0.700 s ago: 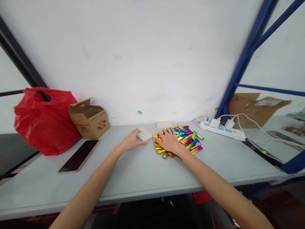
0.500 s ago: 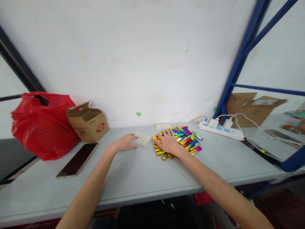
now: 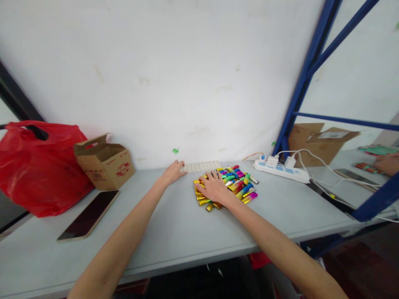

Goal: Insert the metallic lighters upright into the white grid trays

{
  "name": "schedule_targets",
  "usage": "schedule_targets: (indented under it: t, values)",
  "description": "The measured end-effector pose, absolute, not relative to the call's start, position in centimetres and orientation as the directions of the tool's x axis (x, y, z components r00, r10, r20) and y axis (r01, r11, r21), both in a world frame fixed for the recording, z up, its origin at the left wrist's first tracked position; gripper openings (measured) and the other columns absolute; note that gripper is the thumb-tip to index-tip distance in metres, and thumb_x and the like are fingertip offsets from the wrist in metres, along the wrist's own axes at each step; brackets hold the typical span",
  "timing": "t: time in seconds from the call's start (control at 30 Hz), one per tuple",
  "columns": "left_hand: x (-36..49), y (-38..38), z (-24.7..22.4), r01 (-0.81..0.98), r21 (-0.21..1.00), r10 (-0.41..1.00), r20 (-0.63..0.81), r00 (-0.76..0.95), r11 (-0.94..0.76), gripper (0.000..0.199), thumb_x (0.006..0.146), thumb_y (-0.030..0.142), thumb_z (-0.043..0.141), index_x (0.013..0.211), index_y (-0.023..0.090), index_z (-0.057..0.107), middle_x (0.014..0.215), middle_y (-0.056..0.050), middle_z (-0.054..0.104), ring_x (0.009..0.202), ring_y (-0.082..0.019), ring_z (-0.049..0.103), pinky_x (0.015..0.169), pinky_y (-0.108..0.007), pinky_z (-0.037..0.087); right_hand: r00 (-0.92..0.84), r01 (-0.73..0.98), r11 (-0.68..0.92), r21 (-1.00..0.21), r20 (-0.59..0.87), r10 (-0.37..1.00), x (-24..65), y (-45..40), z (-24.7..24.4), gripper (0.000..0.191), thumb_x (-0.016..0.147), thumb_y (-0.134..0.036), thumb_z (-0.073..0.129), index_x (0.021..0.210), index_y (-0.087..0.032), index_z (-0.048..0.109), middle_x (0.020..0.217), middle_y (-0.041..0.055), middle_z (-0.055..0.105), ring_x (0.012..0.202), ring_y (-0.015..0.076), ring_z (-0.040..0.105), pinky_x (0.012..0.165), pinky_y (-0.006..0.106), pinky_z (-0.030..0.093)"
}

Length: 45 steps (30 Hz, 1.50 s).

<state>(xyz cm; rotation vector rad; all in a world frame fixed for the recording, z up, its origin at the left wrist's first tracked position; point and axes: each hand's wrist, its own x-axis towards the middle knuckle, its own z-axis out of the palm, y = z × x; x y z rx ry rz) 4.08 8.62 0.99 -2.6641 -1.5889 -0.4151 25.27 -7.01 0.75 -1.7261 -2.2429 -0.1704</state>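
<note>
A heap of shiny lighters [image 3: 238,182] in gold, red, blue, green and purple lies on the grey table. My right hand [image 3: 215,189] rests over the heap's left side, palm down with fingers spread, and partly hides it. Against the wall, my left hand [image 3: 174,172] has thumb and fingers at the left end of a white tray [image 3: 193,167] with small compartments. A second white tray [image 3: 212,165] sits right beside it, behind the lighters; the border between the two is hard to make out.
At left stand a red plastic bag [image 3: 43,170], an open cardboard box [image 3: 107,164] and a phone [image 3: 89,216] lying flat. A power strip [image 3: 282,170] with white cables lies at right. Beyond the blue frame [image 3: 299,95] are another box [image 3: 324,143] and another person's hand [image 3: 388,164].
My left hand has moved the white tray back to the wall, next to the other tray. My right hand stays on the lighters. The view has shifted slightly right.
</note>
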Motion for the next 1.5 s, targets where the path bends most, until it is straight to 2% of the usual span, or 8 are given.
schedule_targets:
  t: [0.27,0.5,0.7,0.97,1.2,1.33,1.4,1.5]
  values:
    - [6.0,8.2,1.5,0.853,0.1,0.833,0.299,0.466,-0.513,0.04,0.089,0.038,0.066,0.124,0.019,0.062,0.125,-0.015,0.056,0.118,-0.034,0.056,0.1,-0.046,0.048,-0.221,0.958,0.262,-0.114,0.286,0.932,25.2,-6.9,0.7,0.054,0.106,-0.057,0.034,0.129,-0.022,0.068,0.14,0.0167,0.061,0.137,0.0342,0.044,0.119,0.056,0.022]
    - [11.2,9.0,0.7,0.768,0.144,0.765,0.314,0.563,-0.624,0.023,0.09,0.032,0.068,0.111,0.024,0.072,0.125,-0.01,0.058,0.119,-0.029,0.056,0.104,-0.041,0.047,-0.225,0.94,0.299,-0.163,0.362,0.905,25.6,-6.9,1.3,0.058,0.106,-0.063,0.031,0.136,-0.025,0.063,0.14,0.0139,0.062,0.135,0.031,0.05,0.12,0.055,0.022]
    - [12.7,9.5,0.8,0.718,0.197,0.735,0.328,0.594,-0.668,0.009,0.087,0.021,0.068,0.093,0.02,0.075,0.113,-0.01,0.063,0.112,-0.028,0.06,0.102,-0.04,0.048,-0.07,0.977,0.154,-0.147,0.459,0.885,30.3,-5.1,2.8,0.042,0.109,-0.038,0.036,0.129,-0.017,0.066,0.135,0.0159,0.065,0.126,0.0297,0.057,0.116,0.047,0.031]
    - [11.2,8.0,3.6,0.635,0.281,0.687,0.425,0.59,-0.719,0.008,0.089,0.02,0.059,0.091,0.018,0.067,0.107,-0.01,0.063,0.108,-0.026,0.061,0.104,-0.042,0.05,0.138,0.965,-0.088,-0.246,0.193,0.972,37.3,-2.5,1.6,0.032,0.101,-0.03,0.055,0.125,-0.015,0.07,0.128,0.0185,0.07,0.122,0.0295,0.063,0.099,0.037,0.046]
    - [3.1,1.8,6.4,0.566,0.345,0.661,0.452,0.599,-0.749,0.018,0.095,0.037,0.05,0.095,0.022,0.059,0.114,-0.011,0.064,0.119,-0.029,0.057,0.103,-0.047,0.053,0.083,0.948,-0.007,-0.319,0.226,0.971,37.8,-1.5,1.2,0.027,0.095,-0.02,0.063,0.118,-0.013,0.074,0.116,0.0157,0.077,0.112,0.0251,0.069,0.096,0.031,0.047]
    - [-3.2,-3.0,6.5,0.582,0.45,0.729,0.304,0.614,-0.678,0.029,0.096,0.05,0.05,0.095,0.023,0.059,0.119,-0.009,0.068,0.111,-0.027,0.066,0.102,-0.043,0.054,0.068,0.936,0.046,-0.349,0.306,0.95,37.9,-1.7,1.8,0.025,0.098,-0.02,0.056,0.113,-0.014,0.074,0.117,0.0151,0.076,0.113,0.024,0.068,0.099,0.032,0.046]
    - [-5.6,-5.1,6.1,0.582,0.508,0.75,0.224,0.622,-0.635,0.031,0.095,0.054,0.053,0.093,0.024,0.061,0.121,-0.008,0.07,0.125,-0.029,0.062,0.104,-0.041,0.053,0.078,0.889,0.106,-0.446,0.375,0.924,37.6,-1.9,2.2,0.028,0.101,-0.024,0.049,0.12,-0.016,0.068,0.112,0.0127,0.075,0.102,0.0213,0.07,0.094,0.032,0.049]
    - [-7.4,-7.2,5.3,0.613,0.525,0.748,0.073,0.659,-0.591,0.03,0.095,0.052,0.055,0.089,0.024,0.063,0.116,-0.007,0.074,0.136,-0.031,0.056,0.108,-0.041,0.05,0.078,0.61,0.28,-0.741,0.408,0.909,36.2,-2.3,2.6,0.03,0.102,-0.04,0.046,0.124,-0.023,0.058,0.088,0.0015,0.072,0.061,0.014,0.064,0.063,0.026,0.05]
